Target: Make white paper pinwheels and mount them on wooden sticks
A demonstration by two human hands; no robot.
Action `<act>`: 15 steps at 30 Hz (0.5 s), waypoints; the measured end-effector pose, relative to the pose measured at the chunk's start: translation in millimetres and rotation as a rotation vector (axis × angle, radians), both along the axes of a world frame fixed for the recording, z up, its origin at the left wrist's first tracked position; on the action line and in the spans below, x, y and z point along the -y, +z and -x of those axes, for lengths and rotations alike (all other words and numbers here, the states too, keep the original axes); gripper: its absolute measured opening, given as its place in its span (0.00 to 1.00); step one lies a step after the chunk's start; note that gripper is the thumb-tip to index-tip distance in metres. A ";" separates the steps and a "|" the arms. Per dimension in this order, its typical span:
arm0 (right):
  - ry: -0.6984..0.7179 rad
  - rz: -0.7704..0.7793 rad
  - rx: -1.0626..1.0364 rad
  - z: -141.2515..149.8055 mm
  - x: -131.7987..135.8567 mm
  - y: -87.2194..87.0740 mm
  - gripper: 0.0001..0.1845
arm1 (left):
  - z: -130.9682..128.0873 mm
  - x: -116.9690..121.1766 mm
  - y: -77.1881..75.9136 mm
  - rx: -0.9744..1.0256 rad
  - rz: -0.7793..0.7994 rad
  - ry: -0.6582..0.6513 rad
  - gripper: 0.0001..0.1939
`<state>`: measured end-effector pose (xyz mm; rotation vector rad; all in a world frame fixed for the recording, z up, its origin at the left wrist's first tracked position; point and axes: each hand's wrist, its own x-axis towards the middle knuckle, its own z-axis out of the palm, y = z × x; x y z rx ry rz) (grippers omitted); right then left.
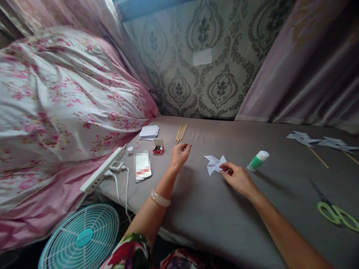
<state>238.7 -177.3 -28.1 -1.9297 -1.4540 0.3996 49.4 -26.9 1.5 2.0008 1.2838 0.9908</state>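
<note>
A folded white paper pinwheel [213, 164] is over the grey cloth in front of me. My right hand [238, 178] pinches its right side between thumb and fingers. To the left, my left hand [180, 154] is closed with its fingertips together; whatever is in them, if anything, is too small to make out. Just beyond that hand lie several wooden sticks [181, 133]. A small open red box [158, 147] with small metallic pieces inside stands to its left. Right of the pinwheel, a green-and-white glue stick [258, 161] stands upright.
Scissors [333, 213] with green handles lie at right, below two finished pinwheels on sticks [303, 139]. A stack of white paper [149, 132], a phone-like object [143, 167] and a power strip [103, 170] are at left. A turquoise fan [84, 237] stands below the edge.
</note>
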 end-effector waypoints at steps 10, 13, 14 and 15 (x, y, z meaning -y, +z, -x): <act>0.357 0.079 -0.041 15.4 29.5 3.4 0.06 | 123.6 -61.2 19.3 -0.238 -0.119 0.237 0.18; 0.377 0.056 -0.049 14.1 31.2 6.5 0.05 | 131.6 -72.0 13.5 -0.394 -0.133 0.190 0.14; 0.371 0.050 -0.048 14.5 31.7 7.2 0.05 | 132.4 -75.6 12.3 -0.440 -0.149 0.169 0.12; 0.362 0.046 -0.046 15.2 32.0 7.8 0.05 | 132.6 -79.4 11.5 -0.471 -0.165 0.150 0.12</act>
